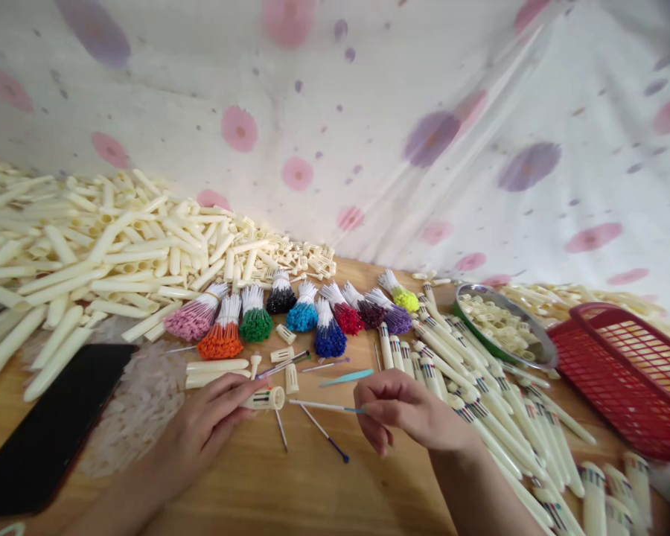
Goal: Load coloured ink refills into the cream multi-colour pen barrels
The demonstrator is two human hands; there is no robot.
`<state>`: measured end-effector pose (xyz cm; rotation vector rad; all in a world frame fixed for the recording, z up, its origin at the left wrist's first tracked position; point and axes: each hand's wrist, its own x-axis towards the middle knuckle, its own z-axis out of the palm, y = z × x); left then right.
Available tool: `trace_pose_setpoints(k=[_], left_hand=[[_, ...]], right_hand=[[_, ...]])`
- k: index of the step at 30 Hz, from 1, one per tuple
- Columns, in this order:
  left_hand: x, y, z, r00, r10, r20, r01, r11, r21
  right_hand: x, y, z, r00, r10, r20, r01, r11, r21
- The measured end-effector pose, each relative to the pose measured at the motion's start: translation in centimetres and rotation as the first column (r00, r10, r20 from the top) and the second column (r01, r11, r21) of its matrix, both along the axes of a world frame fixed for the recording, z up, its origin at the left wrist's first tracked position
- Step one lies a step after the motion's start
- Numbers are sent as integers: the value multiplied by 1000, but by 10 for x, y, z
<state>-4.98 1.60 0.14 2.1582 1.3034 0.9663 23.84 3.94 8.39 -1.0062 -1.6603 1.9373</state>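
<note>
My left hand rests on the wooden table, its fingers closed round a short cream pen barrel. My right hand pinches a thin blue-tipped refill that points left toward the barrel's open end. Two more thin refills lie loose on the table between the hands. Behind them stand several bundles of coloured refills: pink, orange, green, black, blue, red, purple, yellow.
A big heap of cream pen barrels fills the left. Assembled pens lie in a row at the right. A metal bowl of small parts and a red basket sit behind them. A black phone lies at the left.
</note>
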Motion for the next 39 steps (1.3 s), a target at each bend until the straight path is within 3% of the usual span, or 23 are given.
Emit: trace_pose_setpoints(k=[5, 14, 26, 30, 34, 39], left_hand=[[3, -4, 1, 998, -45, -43, 44, 998, -39], [10, -8, 2, 998, -69, 15, 69, 997, -30], [7, -11, 6, 987, -131, 96, 143, 981, -128], [6, -11, 6, 984, -167, 62, 173, 980, -101], [5, -10, 2, 977, -214, 17, 215, 977, -18], [3, -8, -2, 977, -215, -3, 215, 976, 14]], right_hand=[[-6, 7, -6, 999, 26, -40, -28, 998, -48], [-21, 11, -11, 987, 111, -116, -125, 985, -116], [-17, 15, -7, 987, 160, -21, -161, 984, -69], [-18, 14, -6, 988, 157, -12, -157, 985, -75], [-21, 10, -3, 987, 157, -28, -157, 987, -7], [-26, 2, 8, 984, 155, 88, -172, 956, 237]])
